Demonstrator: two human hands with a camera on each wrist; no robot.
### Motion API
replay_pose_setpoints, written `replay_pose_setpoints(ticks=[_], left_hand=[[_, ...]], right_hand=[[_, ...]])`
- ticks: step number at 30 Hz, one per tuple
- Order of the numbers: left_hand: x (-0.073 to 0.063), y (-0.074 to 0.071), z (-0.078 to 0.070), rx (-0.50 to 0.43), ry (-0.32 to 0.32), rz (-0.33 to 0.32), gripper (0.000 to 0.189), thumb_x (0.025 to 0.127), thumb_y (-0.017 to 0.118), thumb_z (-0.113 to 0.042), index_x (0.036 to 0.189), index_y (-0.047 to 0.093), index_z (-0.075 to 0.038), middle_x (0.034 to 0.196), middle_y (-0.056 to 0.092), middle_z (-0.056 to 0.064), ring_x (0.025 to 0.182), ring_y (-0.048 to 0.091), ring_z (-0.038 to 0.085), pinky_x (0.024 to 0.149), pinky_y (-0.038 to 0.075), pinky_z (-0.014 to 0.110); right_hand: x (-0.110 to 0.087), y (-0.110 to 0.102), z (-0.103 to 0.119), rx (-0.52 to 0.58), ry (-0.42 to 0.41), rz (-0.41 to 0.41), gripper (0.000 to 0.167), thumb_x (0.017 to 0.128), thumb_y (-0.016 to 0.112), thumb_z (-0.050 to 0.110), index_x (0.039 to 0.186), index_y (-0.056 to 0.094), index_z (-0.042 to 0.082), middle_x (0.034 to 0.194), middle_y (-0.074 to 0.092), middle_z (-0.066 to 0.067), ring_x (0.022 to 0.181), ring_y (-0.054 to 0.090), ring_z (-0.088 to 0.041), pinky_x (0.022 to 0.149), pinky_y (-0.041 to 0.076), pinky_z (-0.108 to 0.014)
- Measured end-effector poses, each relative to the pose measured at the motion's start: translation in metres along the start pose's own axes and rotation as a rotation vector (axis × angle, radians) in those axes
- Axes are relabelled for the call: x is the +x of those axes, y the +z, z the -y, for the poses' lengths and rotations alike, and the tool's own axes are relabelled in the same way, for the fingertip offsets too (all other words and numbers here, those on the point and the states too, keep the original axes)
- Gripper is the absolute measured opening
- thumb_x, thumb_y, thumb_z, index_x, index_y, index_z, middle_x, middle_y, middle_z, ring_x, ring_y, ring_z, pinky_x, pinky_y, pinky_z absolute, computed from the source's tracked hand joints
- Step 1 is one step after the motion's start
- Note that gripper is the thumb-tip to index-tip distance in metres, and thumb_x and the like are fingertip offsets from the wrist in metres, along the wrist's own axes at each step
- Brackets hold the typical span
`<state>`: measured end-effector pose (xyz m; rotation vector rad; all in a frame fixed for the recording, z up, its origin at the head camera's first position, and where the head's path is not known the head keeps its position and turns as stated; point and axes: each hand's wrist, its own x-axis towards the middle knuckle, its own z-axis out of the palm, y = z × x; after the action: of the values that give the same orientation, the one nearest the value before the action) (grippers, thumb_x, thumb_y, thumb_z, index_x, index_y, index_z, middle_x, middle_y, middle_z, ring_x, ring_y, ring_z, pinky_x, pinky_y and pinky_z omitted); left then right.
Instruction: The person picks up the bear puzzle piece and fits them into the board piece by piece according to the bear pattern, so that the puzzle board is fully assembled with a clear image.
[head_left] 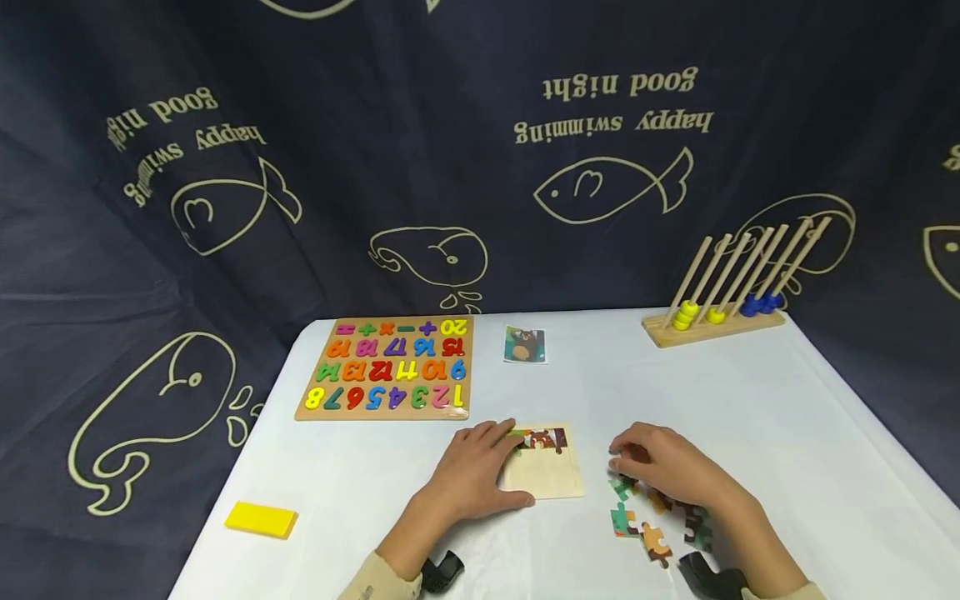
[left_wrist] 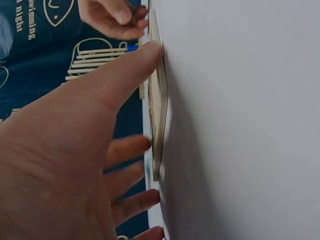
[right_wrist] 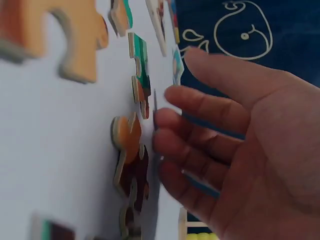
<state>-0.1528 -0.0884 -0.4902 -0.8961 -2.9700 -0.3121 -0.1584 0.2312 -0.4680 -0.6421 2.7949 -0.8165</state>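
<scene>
My left hand (head_left: 472, 471) lies at the left side of a wooden jigsaw board (head_left: 543, 479). Its thumb touches the near edge and its fingers spread along the far left corner, covering part of the picture. Joined pieces showing a brown bear's head (head_left: 542, 439) fill a strip at the board's far side. My right hand (head_left: 667, 462) hovers over loose jigsaw pieces right of the board, its fingers loosely bent and the thumb apart. No piece shows in its grasp. Near it lie a green piece (head_left: 622, 521) and an orange piece (head_left: 656, 543); the forearm partly hides darker ones (head_left: 697, 527).
A picture card of a bear (head_left: 525, 345) lies beyond the board. At the back left is a number board (head_left: 390, 367); at the back right, a bead counter with rods (head_left: 716, 325). A yellow block (head_left: 261, 519) sits at the left edge of the white table (head_left: 337, 483).
</scene>
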Motion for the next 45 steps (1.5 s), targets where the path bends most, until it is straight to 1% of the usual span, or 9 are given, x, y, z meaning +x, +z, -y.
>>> replay_pose_setpoints(ticks=[5,10,15,18,21,25,31,37,45], left_hand=[[0.0,-0.002,0.008,-0.113,-0.033,0.022,0.095,0.069,0.057,-0.082,0.142,0.048,-0.023,0.154,0.03,0.002,0.137,0.032,0.021,0.106,0.03,0.046],[-0.002,-0.009,0.022,-0.166,0.006,0.086,0.093,0.068,0.067,-0.073,0.145,0.045,-0.024,0.153,0.033,0.0,0.139,0.029,0.021,0.107,0.029,0.048],[-0.002,-0.008,0.026,-0.177,0.021,0.088,0.093,0.068,0.071,-0.069,0.145,0.044,-0.025,0.153,0.032,-0.001,0.139,0.027,0.021,0.107,0.028,0.049],[-0.001,-0.009,0.026,-0.177,0.018,0.082,0.092,0.068,0.072,-0.069,0.144,0.045,-0.025,0.153,0.031,0.0,0.139,0.027,0.021,0.106,0.028,0.048],[-0.001,-0.009,0.025,-0.172,0.019,0.083,0.091,0.069,0.071,-0.07,0.145,0.045,-0.026,0.154,0.03,0.0,0.139,0.027,0.021,0.107,0.028,0.047],[0.0,-0.007,0.023,-0.181,0.03,0.102,0.091,0.07,0.069,-0.07,0.146,0.043,-0.027,0.156,0.026,0.0,0.14,0.026,0.021,0.108,0.027,0.047],[-0.001,-0.006,0.02,-0.143,0.014,0.117,0.099,0.07,0.067,-0.072,0.149,0.038,-0.019,0.155,0.028,-0.002,0.14,0.025,0.021,0.108,0.027,0.048],[0.0,-0.004,0.02,-0.122,0.006,0.103,0.105,0.069,0.068,-0.073,0.15,0.035,-0.013,0.154,0.031,-0.002,0.139,0.027,0.021,0.107,0.027,0.048],[0.0,-0.005,0.021,-0.15,0.004,0.09,0.105,0.068,0.07,-0.071,0.15,0.035,-0.015,0.153,0.032,-0.002,0.139,0.027,0.019,0.108,0.027,0.047]], right_hand=[[-0.012,0.006,0.013,-0.166,0.123,-0.015,0.041,0.076,0.071,0.061,0.089,0.064,0.023,0.071,0.046,0.01,0.061,0.042,-0.007,0.054,0.036,-0.028],[-0.018,0.012,0.025,-0.22,0.183,-0.014,0.047,0.068,0.078,0.059,0.092,0.062,0.022,0.073,0.046,0.011,0.062,0.042,-0.008,0.055,0.037,-0.03],[-0.017,0.015,0.025,-0.209,0.154,-0.05,0.028,0.074,0.081,0.036,0.092,0.065,0.022,0.073,0.045,0.012,0.06,0.041,-0.006,0.051,0.036,-0.027],[-0.013,0.014,0.023,-0.209,0.118,-0.076,0.024,0.075,0.08,0.028,0.093,0.067,0.021,0.072,0.046,0.012,0.06,0.041,-0.005,0.051,0.036,-0.026],[-0.008,0.012,0.021,-0.196,0.092,-0.073,0.03,0.075,0.08,0.031,0.1,0.068,0.02,0.077,0.049,0.013,0.064,0.043,-0.006,0.055,0.039,-0.027],[-0.004,0.006,0.015,-0.158,0.12,-0.02,0.044,0.07,0.084,0.042,0.105,0.067,0.02,0.085,0.05,0.013,0.072,0.045,-0.008,0.064,0.043,-0.032],[0.0,0.002,0.01,-0.138,0.115,0.046,0.034,0.071,0.084,0.038,0.094,0.067,0.022,0.086,0.05,0.01,0.075,0.045,-0.011,0.068,0.043,-0.035],[0.002,0.006,0.009,-0.106,0.112,-0.003,0.033,0.072,0.083,0.033,0.097,0.066,0.021,0.086,0.053,0.01,0.076,0.047,-0.011,0.07,0.044,-0.035],[0.005,0.015,0.009,-0.071,0.066,-0.059,0.038,0.072,0.082,0.027,0.106,0.068,0.019,0.085,0.054,0.012,0.075,0.048,-0.011,0.068,0.043,-0.033]])
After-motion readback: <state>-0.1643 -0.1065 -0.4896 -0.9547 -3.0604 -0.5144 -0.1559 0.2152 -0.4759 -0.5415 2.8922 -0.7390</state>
